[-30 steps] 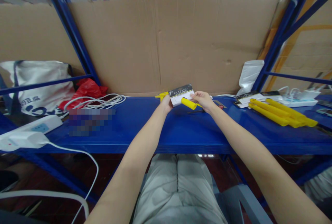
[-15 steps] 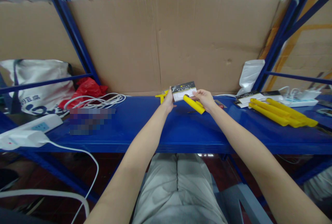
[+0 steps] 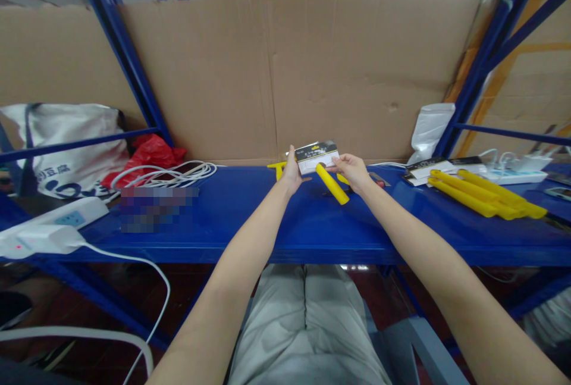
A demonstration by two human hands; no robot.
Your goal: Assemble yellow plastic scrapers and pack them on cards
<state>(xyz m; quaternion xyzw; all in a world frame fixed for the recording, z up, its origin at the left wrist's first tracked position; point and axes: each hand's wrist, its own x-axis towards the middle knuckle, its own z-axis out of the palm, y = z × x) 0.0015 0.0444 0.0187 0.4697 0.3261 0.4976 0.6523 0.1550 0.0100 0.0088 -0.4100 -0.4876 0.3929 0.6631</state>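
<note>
A black-and-white printed packaging card (image 3: 316, 162) is held up between my two hands above the blue table. My left hand (image 3: 292, 175) is closed on its left edge, with the thumb up. At the lower right edge, my right hand (image 3: 352, 171) pinches the card between thumb and fingers. From the front of the card a yellow tube-shaped handle (image 3: 332, 184) slants down to the right; how it joins the card cannot be made out. Behind my left hand shows a yellow T-shaped piece (image 3: 278, 167), partly hidden. Another yellow bit peeks out under my right hand.
Several yellow handles (image 3: 486, 193) lie on the right of the blue table (image 3: 250, 218), with more printed cards (image 3: 422, 171) behind them. A red-handled tool (image 3: 379, 180) lies near my right wrist. White cables (image 3: 178, 174) and a power strip (image 3: 57, 227) are at left. Cardboard (image 3: 200, 75) stands behind.
The yellow handle has swung down and hangs more steeply from the card. The card's face has tilted slightly. Both hands stay nearly in place.
</note>
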